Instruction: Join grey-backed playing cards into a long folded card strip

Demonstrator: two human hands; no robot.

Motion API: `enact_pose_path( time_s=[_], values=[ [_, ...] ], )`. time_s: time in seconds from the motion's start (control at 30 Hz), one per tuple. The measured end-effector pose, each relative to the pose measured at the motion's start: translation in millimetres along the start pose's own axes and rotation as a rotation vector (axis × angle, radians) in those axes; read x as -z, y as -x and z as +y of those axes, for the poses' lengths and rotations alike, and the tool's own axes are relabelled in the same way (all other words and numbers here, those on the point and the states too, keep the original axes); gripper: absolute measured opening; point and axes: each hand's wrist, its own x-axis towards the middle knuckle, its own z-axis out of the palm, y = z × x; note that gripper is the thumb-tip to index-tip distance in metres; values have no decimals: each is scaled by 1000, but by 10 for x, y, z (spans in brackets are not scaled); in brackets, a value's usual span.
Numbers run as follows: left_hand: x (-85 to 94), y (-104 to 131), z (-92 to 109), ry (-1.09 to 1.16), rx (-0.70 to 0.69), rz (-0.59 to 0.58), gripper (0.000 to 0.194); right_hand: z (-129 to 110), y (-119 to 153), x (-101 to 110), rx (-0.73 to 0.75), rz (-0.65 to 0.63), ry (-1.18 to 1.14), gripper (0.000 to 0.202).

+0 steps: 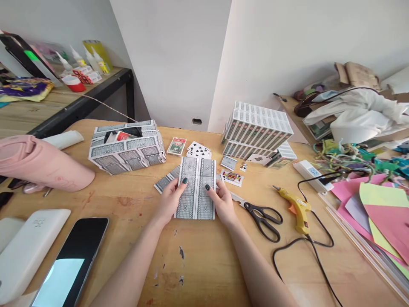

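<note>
Begin with the wooden table (198,245), spread beneath the work. Toward its far edge, find on the right the tiered stack of card packs (258,128), and on the left the card-covered box (128,153), both apart from the hands. Near the middle, find the card panel (196,187), faced with patterned card backs in two columns, divided by a pale seam, held face-up between both hands. Cannot tell whether touching the wood at its lower edge.

Likely light, thin and fairly slick; probably stiff enough across each column, but apt to crease or part along the seam if squeezed inward. Best taken by the two long outer edges, with flat, gentle pressure, well away from the centre line.

See the left hand (171,200) half closed on the left edge, thumb laid on the face; see the right hand (223,202) likewise on the right edge, with most fingers hidden behind. Just beside the right hand, note the black-handled scissors (255,210). Beyond the panel, note the small card piece (243,166), easy to lose.
</note>
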Motion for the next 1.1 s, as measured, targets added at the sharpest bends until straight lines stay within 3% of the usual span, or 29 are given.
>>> enact_pose_path(
  time_s=[0.17, 0.33, 0.4, 0.53, 0.73, 1.1],
  values=[
    [37, 26, 35, -74, -42, -133, 38, 27, -25, 5, 99, 139, 73, 32],
    [23, -24, -12, -151, -179, 51, 33, 50, -30, 17, 5, 4, 109, 29],
    [13, -39, -51, -259, -204, 87, 29, 75, -44, 29, 22, 33, 131, 28],
    [-26, -6, -82, -412, -226, 58, 27, 123, -71, 55, 113, 146, 327, 28],
    [-68, 37, -28, -472, -235, 11, 25, 103, -49, 53, 183, 95, 501, 20],
    [-69, 14, -27, -541, -226, -11, 26, 76, -42, 54, 199, 92, 552, 18]
  ],
)
